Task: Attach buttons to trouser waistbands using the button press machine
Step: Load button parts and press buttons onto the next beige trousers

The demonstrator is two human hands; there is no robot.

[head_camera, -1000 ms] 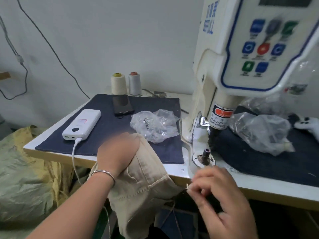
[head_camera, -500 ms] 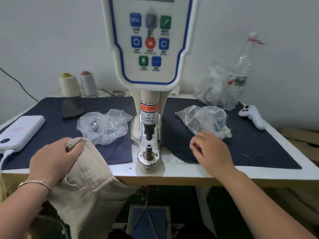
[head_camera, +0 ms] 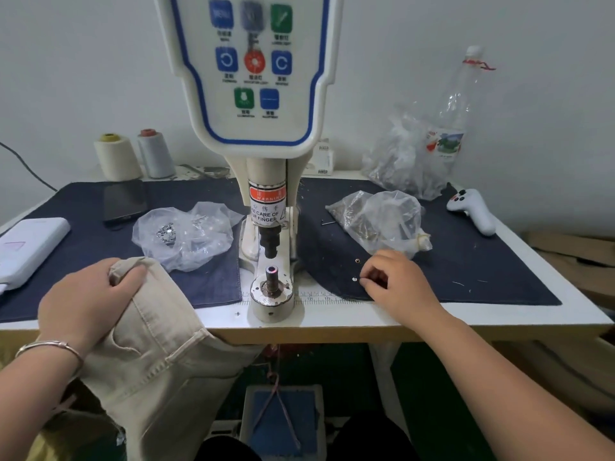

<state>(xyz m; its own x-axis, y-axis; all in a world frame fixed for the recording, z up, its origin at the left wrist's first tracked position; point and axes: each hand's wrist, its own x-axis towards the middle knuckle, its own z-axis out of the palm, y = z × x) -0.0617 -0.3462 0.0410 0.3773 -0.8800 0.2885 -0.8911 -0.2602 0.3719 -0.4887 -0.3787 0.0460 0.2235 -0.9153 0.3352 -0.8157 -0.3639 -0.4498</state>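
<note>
Here, your left hand grips the beige trousers by the bunched waistband at the table's front edge, fingers curled over the fabric, the rest of the garment hanging below the tabletop. Your right hand rests on the dark cloth mat right of the press, fingers curled down toward a small button part; whether they pinch anything cannot be told. A second small ring lies just beside it on the mat.

Between your hands stands the button press machine, its lower die bare under the black punch, a warning label on the column and a panel of coloured keys above.

Left of it, another dark mat carries a clear bag of buttons, a phone and a white power bank. Two thread cones stand at the back.

To the right lie a clear bag, a larger bag against the wall, a plastic bottle and a white controller. The white table sits against a plain pale wall; a foot pedal shows beneath.
</note>
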